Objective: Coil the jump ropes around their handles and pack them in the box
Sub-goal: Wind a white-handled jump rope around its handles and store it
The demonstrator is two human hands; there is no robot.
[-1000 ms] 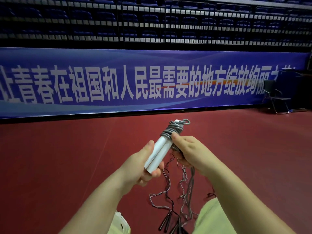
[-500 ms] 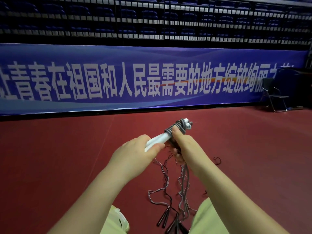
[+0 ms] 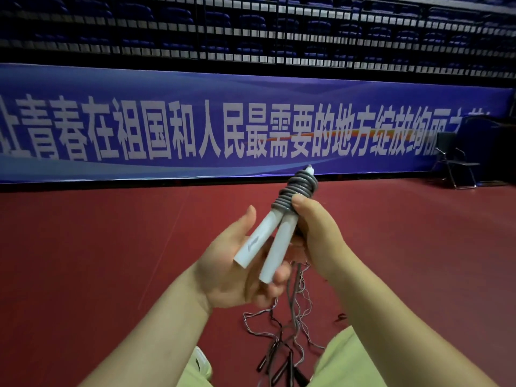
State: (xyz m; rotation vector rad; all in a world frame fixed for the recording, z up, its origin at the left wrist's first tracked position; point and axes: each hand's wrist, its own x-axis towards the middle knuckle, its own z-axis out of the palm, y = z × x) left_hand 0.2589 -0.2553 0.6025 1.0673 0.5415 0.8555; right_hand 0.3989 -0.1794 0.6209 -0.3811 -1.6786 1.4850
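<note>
Two white jump rope handles [image 3: 268,241] lie side by side, pointing up and away, with grey rope [image 3: 297,188] coiled around their far ends. My left hand [image 3: 237,263] cradles the near ends in its palm, fingers curled under them. My right hand [image 3: 315,230] grips the handles just below the coil, its thumb pressed on the rope. Loose grey rope [image 3: 296,300] hangs from under my right hand to the floor. No box is in view.
More thin ropes with dark handles [image 3: 276,364] lie tangled on the red floor [image 3: 111,261] between my knees. A blue banner [image 3: 223,127] runs along the far barrier. A black folding chair [image 3: 455,160] stands at the far right.
The handles have swung from lying nearly sideways to pointing up and away. My left hand has turned palm up, showing both handles, and the coil looks thicker.
</note>
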